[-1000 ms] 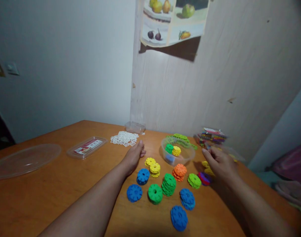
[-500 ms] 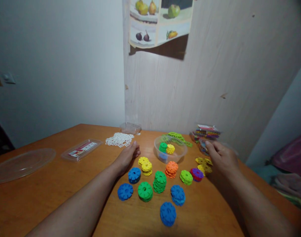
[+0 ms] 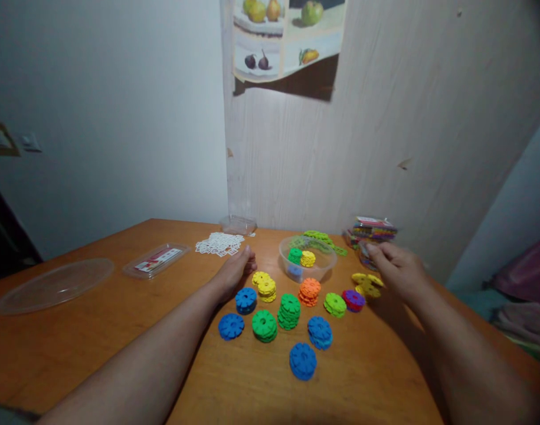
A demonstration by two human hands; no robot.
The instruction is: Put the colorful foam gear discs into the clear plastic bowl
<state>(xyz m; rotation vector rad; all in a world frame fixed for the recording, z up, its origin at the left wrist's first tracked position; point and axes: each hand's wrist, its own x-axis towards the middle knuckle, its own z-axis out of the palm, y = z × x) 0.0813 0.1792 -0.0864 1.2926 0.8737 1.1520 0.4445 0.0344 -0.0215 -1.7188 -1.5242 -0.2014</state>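
Observation:
My left hand point(image 3: 235, 270) rests on the table, fingers curled in, with nothing visible in it. Just in front of it lie yellow notched discs point(image 3: 267, 288) in stacks, with blue discs point(image 3: 245, 300) below them. On the right, my right hand point(image 3: 398, 268) is raised with thumb and fingers pinched together; a blurred clear edge shows by the fingertips, too unclear to name. Loose yellow flower-shaped pieces point(image 3: 367, 285) lie below that hand. Between the hands stands a clear round bowl point(image 3: 329, 265) holding green, yellow and blue disc stacks.
Stacks of green discs point(image 3: 289, 311), orange discs point(image 3: 310, 291), lime discs point(image 3: 335, 304) and purple-red discs point(image 3: 353, 300) stand on the table point(image 3: 358, 378). White pieces point(image 3: 219, 244), a clear tray point(image 3: 157, 260), an oval lid point(image 3: 55, 286) and packets point(image 3: 372, 229) lie around.
The view has shifted slightly, so the table items appear a little higher. My left hand stays beside the yellow discs; my right hand stays pinched near the packets.

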